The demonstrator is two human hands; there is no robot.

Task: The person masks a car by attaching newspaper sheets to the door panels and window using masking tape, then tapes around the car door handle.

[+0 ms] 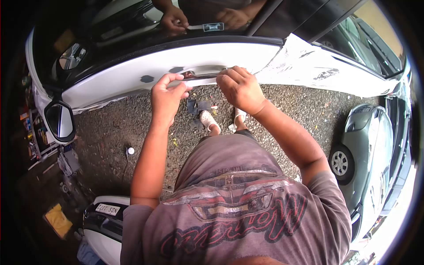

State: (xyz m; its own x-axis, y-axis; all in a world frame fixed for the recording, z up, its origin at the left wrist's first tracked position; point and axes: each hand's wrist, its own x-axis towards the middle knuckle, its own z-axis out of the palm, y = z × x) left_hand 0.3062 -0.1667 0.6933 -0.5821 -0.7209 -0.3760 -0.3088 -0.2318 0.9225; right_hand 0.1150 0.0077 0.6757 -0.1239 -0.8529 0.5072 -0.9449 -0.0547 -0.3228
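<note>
A white car door point(128, 66) with a recessed door handle point(207, 76) lies in front of me. A thin pale strip point(202, 82), like tape, runs along the handle's lower edge between my hands. My left hand point(165, 99) pinches near its left end, thumb and forefinger curled close to the door. At the handle's right end, my right hand point(240, 90) is closed with knuckles up, its fingertips hidden. The window glass above mirrors both hands and the pale strip. Two dark grey patches point(147, 79) mark the paint left of the handle.
Creased clear film point(304, 66) covers the panel on the right. A side mirror point(59, 121) juts out on the left. A grey-green car point(369, 145) stands at right, and another car point(104, 221) behind at lower left. Gravel point(304, 110) lies underfoot, with dark scraps point(198, 106).
</note>
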